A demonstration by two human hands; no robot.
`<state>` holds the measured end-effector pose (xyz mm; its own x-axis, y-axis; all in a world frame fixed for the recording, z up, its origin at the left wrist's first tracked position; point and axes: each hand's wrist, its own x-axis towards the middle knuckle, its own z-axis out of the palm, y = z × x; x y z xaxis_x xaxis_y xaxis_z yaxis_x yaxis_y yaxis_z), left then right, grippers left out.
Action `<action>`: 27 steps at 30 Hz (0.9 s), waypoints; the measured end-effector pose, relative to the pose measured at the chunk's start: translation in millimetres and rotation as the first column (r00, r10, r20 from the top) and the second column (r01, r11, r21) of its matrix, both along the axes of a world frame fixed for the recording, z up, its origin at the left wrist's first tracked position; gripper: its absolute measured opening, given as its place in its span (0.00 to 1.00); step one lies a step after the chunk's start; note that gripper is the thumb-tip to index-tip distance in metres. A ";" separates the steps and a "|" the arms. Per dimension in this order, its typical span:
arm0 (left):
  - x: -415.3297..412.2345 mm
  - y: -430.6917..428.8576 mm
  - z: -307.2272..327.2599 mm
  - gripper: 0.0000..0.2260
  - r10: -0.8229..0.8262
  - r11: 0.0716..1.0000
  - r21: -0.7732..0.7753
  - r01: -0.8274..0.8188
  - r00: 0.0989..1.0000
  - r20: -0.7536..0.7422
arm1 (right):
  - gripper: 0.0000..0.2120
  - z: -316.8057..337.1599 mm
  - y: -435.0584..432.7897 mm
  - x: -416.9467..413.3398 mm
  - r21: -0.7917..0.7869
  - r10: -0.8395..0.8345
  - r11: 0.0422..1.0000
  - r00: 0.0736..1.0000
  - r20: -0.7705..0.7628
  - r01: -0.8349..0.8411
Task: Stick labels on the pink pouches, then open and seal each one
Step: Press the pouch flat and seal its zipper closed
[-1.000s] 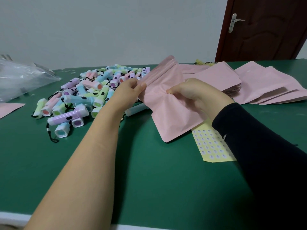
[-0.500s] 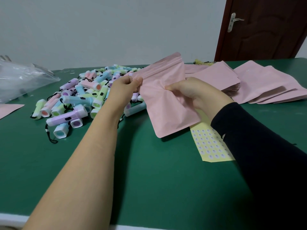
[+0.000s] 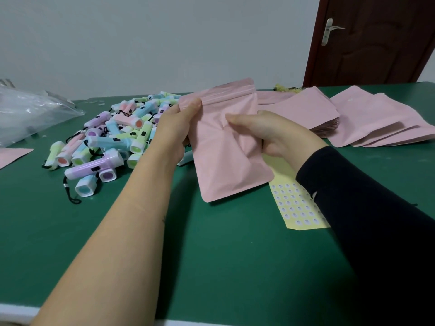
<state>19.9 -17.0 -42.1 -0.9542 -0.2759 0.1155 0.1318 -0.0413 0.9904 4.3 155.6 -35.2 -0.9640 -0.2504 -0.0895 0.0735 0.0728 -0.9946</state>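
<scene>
I hold one pink pouch (image 3: 226, 161) nearly upright above the green table (image 3: 235, 267), zip strip at the top. My left hand (image 3: 175, 130) pinches its upper left corner just below the zip. My right hand (image 3: 270, 135) grips the pouch's middle right side, crumpling the foil. Under the pouch and my right forearm lies a yellow label sheet (image 3: 296, 205) with rows of small round stickers. More pink pouches (image 3: 367, 118) lie stacked and fanned out at the back right.
A heap of pastel mini flashlights (image 3: 110, 140) with black cords covers the table's left middle. A clear plastic bag (image 3: 28, 111) lies at the far left, with another pink pouch (image 3: 11, 155) at the left edge. A dark door (image 3: 376, 38) stands behind.
The pouch has swung from a slant to nearly upright and come closer to me. My left hand slid to its upper left corner; my right hand keeps its grip.
</scene>
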 end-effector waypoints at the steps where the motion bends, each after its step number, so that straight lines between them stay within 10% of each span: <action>1: -0.7 -0.7 0.3 0.05 -0.011 1.000 -0.021 0.011 1.000 -0.001 | 0.17 1.3 -0.2 -0.3 -0.055 -0.035 0.998 0.999 -0.020 0.034; 11: -2.4 2.3 1.5 0.05 -0.030 0.996 -0.082 0.028 0.999 -0.021 | 0.08 4.5 -1.2 -1.8 -0.162 -0.252 0.963 0.934 -0.254 0.216; 15: -3.1 -0.7 0.6 0.08 -0.008 1.000 -0.029 0.009 1.000 0.005 | 0.20 6.3 1.1 -1.2 -0.112 -0.241 0.970 0.921 -0.307 0.216; 27: -2.5 -8.6 -3.6 0.08 -0.281 0.953 -0.086 0.290 0.954 0.099 | 0.13 6.9 6.1 -14.0 -0.415 -0.301 0.865 0.953 0.020 0.282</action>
